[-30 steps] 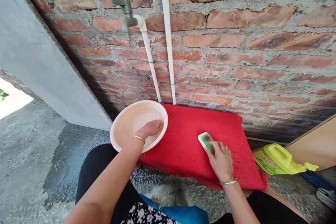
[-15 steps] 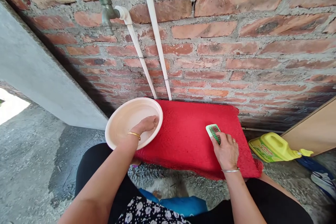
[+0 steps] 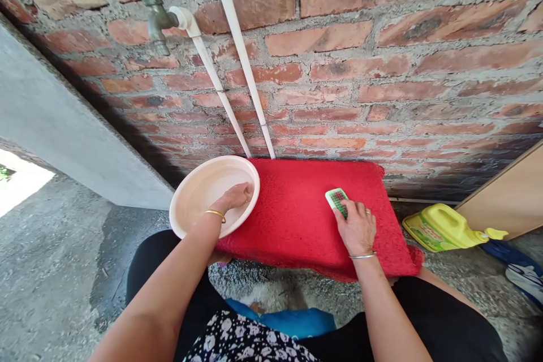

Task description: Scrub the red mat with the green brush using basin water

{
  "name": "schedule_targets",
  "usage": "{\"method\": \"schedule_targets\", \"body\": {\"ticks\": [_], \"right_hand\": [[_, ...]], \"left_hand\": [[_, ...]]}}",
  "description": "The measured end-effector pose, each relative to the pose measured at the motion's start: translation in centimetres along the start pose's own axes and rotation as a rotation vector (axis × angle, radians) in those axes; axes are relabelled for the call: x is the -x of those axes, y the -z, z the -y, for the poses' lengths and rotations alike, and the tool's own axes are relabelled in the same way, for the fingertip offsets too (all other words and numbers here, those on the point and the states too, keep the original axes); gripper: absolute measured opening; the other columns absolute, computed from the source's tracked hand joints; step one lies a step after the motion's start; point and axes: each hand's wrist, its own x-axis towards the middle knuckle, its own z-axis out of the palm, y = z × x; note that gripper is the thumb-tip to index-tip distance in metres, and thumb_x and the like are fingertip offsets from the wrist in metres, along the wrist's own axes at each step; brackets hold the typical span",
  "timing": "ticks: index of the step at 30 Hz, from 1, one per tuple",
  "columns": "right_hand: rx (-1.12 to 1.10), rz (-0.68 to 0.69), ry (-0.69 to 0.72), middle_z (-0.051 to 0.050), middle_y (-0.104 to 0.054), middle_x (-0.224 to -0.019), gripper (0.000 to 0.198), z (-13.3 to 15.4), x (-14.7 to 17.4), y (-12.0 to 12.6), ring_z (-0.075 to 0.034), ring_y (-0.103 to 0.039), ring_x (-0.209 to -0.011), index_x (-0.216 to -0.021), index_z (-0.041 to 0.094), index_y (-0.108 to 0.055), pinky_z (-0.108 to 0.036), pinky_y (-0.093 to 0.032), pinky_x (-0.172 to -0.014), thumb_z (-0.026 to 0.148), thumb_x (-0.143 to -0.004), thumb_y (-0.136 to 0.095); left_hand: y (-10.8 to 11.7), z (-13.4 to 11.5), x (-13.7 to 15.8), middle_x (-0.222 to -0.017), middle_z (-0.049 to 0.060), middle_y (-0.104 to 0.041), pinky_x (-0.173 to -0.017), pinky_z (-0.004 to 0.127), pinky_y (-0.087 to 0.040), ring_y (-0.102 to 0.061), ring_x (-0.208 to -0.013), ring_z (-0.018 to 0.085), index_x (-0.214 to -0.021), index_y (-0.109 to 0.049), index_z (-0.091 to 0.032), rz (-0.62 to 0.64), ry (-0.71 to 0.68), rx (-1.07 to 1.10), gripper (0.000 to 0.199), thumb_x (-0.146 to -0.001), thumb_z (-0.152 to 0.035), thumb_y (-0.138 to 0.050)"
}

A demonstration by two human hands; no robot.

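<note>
My left hand (image 3: 235, 196) is inside a pale pink basin (image 3: 182, 189) that holds water, its fingers curled in near the right wall. Whether anything lies in those fingers is hidden. A gold bangle circles that wrist. My right hand (image 3: 357, 230) grips the near end of a light green scrub brush (image 3: 338, 202), whose green and dark red bristles show from above. Under the brush spreads a red plush cloth (image 3: 292, 209), draped over a low surface. The basin rests at the cloth's left end.
A metal tap (image 3: 158, 17) and white pipes (image 3: 241, 48) run along the brick wall (image 3: 339, 68). A grey slab (image 3: 85, 119) leans at left. To the right lie a yellow detergent jug (image 3: 445, 226) and a shoe (image 3: 524, 277). Something blue (image 3: 297, 322) sits between my legs.
The view has shifted slightly. My right hand has moved a little left and away from me with the brush. My left hand stays in the basin.
</note>
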Motion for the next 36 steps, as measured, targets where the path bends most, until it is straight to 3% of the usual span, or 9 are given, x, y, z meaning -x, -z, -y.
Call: {"method": "schedule_targets", "body": {"ticks": [4,9,13,18,23,26,32,36], "right_hand": [[0.01,-0.011,-0.007,-0.007,-0.063,-0.093,0.024,-1.1,1.1,0.6,-0.021,-0.05,-0.083,-0.103,0.023,-0.064,-0.033,-0.027,-0.073,0.041,-0.09,-0.056],[-0.083,0.022,0.165,-0.005,-0.062,-0.096,0.022,1.8,2.6,0.9,-0.02,-0.05,-0.085,-0.102,0.025,-0.063,-0.032,-0.029,-0.077,0.04,-0.092,-0.052],[-0.109,0.052,0.207,-0.005,-0.063,-0.097,0.021,3.5,1.6,0.4,-0.02,-0.05,-0.087,-0.103,0.025,-0.063,-0.032,-0.029,-0.078,0.039,-0.093,-0.051],[-0.015,0.03,0.039,-0.007,-0.064,-0.097,0.026,0.7,-0.7,-0.3,-0.021,-0.05,-0.086,-0.107,0.024,-0.064,-0.033,-0.027,-0.074,0.042,-0.091,-0.053],[0.036,-0.035,-0.137,-0.01,-0.064,-0.096,0.028,-2.9,-0.8,0.0,-0.022,-0.049,-0.083,-0.105,0.021,-0.064,-0.033,-0.026,-0.07,0.042,-0.089,-0.055],[-0.021,-0.04,-0.058,-0.009,-0.063,-0.094,0.026,-2.1,0.0,0.3,-0.022,-0.049,-0.083,-0.103,0.021,-0.065,-0.033,-0.028,-0.071,0.041,-0.09,-0.054],[-0.144,0.04,0.228,-0.005,-0.063,-0.099,0.02,3.6,1.2,0.1,-0.02,-0.05,-0.089,-0.103,0.025,-0.063,-0.033,-0.029,-0.079,0.037,-0.093,-0.049],[-0.104,0.043,0.176,-0.006,-0.063,-0.098,0.022,3.1,0.4,-0.3,-0.02,-0.049,-0.087,-0.105,0.024,-0.063,-0.033,-0.027,-0.076,0.038,-0.092,-0.05]], "left_hand": [[0.0,0.0,0.0,-0.08,0.002,-0.065,-0.067,0.026,-0.039,-0.055,-0.073,0.016,-0.082,-0.06,-0.018,-0.012,0.004,-0.006,0.015,-0.078,-0.009,-0.049],[0.2,-0.3,0.4,-0.079,0.002,-0.065,-0.068,0.026,-0.04,-0.054,-0.073,0.016,-0.082,-0.06,-0.018,-0.025,-0.003,0.008,0.016,-0.078,-0.01,-0.048],[0.2,-0.4,0.4,-0.08,0.002,-0.065,-0.068,0.026,-0.041,-0.055,-0.074,0.017,-0.082,-0.06,-0.018,-0.017,0.01,0.005,0.015,-0.078,-0.01,-0.048],[0.1,-0.1,0.2,-0.083,0.002,-0.066,-0.07,0.025,-0.041,-0.056,-0.078,0.017,-0.084,-0.06,-0.018,-0.009,0.02,0.01,0.015,-0.077,-0.009,-0.05],[0.1,-0.1,0.0,-0.085,0.002,-0.066,-0.071,0.026,-0.04,-0.056,-0.08,0.018,-0.087,-0.061,-0.018,0.0,0.027,0.019,0.016,-0.076,-0.01,-0.052],[0.2,-0.2,0.1,-0.086,0.002,-0.066,-0.072,0.026,-0.04,-0.056,-0.079,0.018,-0.087,-0.061,-0.018,0.002,0.032,0.019,0.018,-0.074,-0.008,-0.053],[0.1,-0.1,0.1,-0.084,0.003,-0.065,-0.072,0.026,-0.041,-0.056,-0.079,0.018,-0.085,-0.06,-0.018,-0.015,0.017,0.014,0.017,-0.077,-0.008,-0.049],[-0.2,0.3,-0.1,-0.085,0.003,-0.066,-0.074,0.027,-0.042,-0.057,-0.08,0.018,-0.086,-0.061,-0.018,-0.029,-0.002,0.01,0.016,-0.078,-0.01,-0.049]]}}
